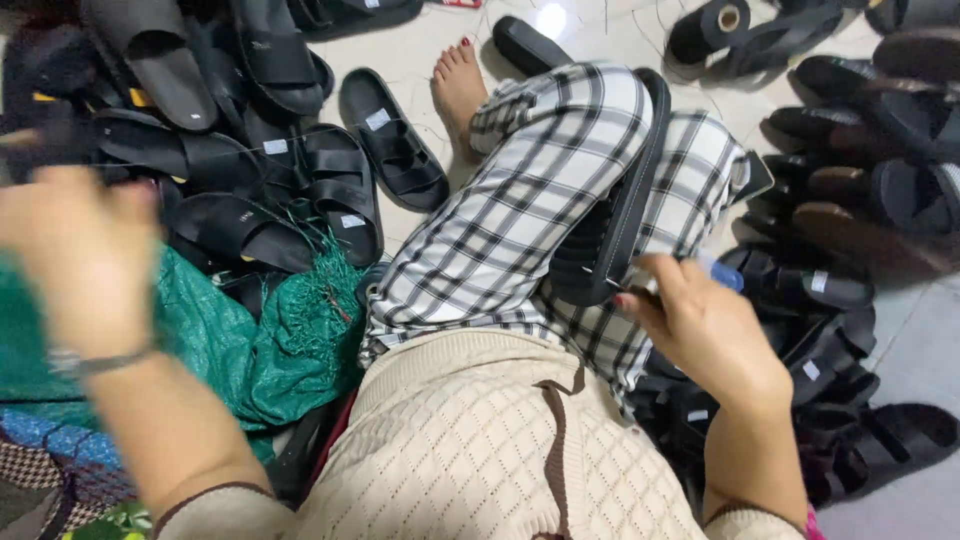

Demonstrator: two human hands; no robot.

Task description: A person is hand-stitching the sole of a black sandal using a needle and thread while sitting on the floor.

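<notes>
Nearest to you, your cream knitted sweater (480,460) fills the bottom of the view, with both forearms coming out of its sleeves. Your left hand (85,250) is raised at the left edge and blurred, so you cannot tell whether it is open or closed; a thin bracelet (95,362) sits on its wrist, above a heap of green cloth (270,340). Your right hand (705,325) is curled, its fingers closed around a small blue-tipped tool (715,272) held against the rim of the black sandal (615,215). That sandal lies wedged between your knees on the checked trousers (520,220), sole edge up. Beyond your knees your bare foot (458,90) rests on the pale tiled floor (600,30). Black sandals are piled to the left (250,150) and to the right (860,140), and a roll of black tape (712,22) lies far off.
</notes>
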